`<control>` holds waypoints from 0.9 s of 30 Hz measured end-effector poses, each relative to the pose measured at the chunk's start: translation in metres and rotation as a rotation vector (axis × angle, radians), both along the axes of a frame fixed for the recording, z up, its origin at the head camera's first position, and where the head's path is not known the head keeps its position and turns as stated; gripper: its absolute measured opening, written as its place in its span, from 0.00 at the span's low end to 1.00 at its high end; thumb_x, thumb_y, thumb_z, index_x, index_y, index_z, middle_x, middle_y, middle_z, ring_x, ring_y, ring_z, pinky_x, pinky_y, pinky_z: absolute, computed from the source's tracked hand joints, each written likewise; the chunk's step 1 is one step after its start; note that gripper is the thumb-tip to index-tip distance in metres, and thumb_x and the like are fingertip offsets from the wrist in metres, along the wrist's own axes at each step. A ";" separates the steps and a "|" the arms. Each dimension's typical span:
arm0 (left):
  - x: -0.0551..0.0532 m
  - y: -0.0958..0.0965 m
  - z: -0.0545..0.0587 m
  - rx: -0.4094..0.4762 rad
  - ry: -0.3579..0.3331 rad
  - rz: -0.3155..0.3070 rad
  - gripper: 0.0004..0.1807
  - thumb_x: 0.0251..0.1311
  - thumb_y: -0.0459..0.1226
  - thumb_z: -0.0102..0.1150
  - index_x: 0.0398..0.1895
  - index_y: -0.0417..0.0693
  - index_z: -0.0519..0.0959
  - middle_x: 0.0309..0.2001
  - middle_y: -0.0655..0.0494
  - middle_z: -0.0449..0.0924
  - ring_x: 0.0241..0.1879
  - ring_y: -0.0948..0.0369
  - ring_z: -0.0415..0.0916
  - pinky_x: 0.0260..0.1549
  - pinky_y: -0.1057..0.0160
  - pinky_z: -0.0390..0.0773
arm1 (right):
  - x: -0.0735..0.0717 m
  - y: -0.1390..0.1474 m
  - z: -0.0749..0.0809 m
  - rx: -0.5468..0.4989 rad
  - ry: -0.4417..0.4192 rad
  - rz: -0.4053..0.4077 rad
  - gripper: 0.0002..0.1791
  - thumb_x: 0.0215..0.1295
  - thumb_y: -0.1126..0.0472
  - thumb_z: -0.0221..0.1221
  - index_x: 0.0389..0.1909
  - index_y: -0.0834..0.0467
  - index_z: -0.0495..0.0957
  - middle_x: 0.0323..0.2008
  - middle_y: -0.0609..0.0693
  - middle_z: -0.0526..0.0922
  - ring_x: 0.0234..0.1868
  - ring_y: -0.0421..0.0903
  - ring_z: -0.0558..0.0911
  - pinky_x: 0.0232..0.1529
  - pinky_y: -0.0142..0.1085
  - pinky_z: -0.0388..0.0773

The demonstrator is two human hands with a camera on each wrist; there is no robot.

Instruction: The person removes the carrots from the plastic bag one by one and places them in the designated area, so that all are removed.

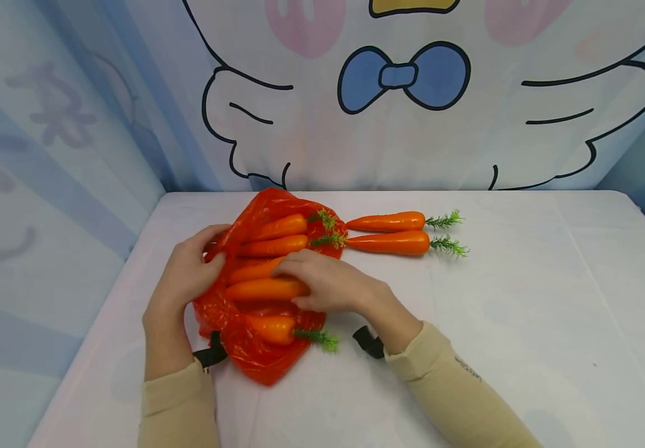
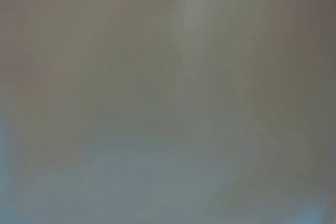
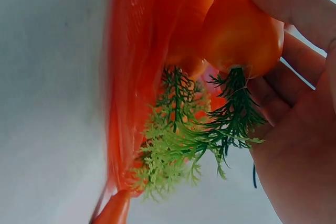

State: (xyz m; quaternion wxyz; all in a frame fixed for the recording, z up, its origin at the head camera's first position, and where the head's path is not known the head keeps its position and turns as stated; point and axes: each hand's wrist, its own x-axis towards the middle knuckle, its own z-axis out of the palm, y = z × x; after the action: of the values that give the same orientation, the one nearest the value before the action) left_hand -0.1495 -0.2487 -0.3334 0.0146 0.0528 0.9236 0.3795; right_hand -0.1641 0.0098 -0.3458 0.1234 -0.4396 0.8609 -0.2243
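Work looks partway, with carrots split between bag and table: two loose carrots (image 1: 388,243) lie on the white table (image 1: 524,311), right of centre in the frame; five, counting the gripped carrot (image 1: 266,289), lie in the red plastic bag's (image 1: 266,362) open mouth, left of centre. The left hand (image 1: 188,269) pinches the bag's left edge; the right hand (image 1: 330,283) curls thumb and fingers round one carrot.

A white table (image 1: 530,311) meets a pale backdrop (image 1: 401,149) printed with a blue bow tie (image 1: 398,76).
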 end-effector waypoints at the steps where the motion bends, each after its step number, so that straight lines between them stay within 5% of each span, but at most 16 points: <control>1: 0.000 0.000 0.000 0.001 0.000 0.001 0.27 0.69 0.32 0.47 0.72 0.44 0.68 0.63 0.38 0.73 0.59 0.42 0.70 0.61 0.37 0.69 | 0.000 0.001 0.001 -0.003 -0.008 -0.006 0.26 0.65 0.63 0.66 0.64 0.56 0.76 0.63 0.49 0.75 0.66 0.47 0.70 0.66 0.39 0.68; 27: 0.002 -0.002 0.002 0.017 -0.017 0.020 0.27 0.69 0.33 0.48 0.72 0.45 0.68 0.64 0.39 0.73 0.60 0.42 0.70 0.61 0.37 0.69 | -0.007 0.027 0.015 -0.087 -0.043 -0.068 0.24 0.65 0.63 0.65 0.62 0.54 0.77 0.61 0.46 0.77 0.64 0.45 0.70 0.65 0.40 0.69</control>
State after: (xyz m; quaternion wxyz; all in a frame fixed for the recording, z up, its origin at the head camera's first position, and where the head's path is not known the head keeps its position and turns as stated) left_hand -0.1477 -0.2511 -0.3314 0.0182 0.0402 0.9207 0.3877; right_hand -0.1714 0.0366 -0.3308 0.1147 -0.4101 0.8620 -0.2751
